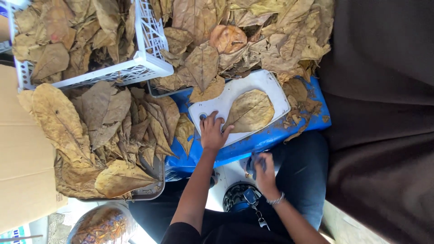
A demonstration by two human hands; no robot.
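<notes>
Left hand point(212, 132) pressing dry leaf point(250, 110), white board point(271, 86)

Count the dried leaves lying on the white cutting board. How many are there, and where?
1. A single dried brown leaf lies flat across the middle of the white cutting board, its stem end beside the left hand. Smaller ones could be hidden beneath it.

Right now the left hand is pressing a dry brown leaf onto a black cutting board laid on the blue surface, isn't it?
Not quite: the cutting board is white, not black. The head view shows the left hand resting on the board at the stem end of the dry brown leaf, with the board lying on the blue surface. The rest holds.
</notes>
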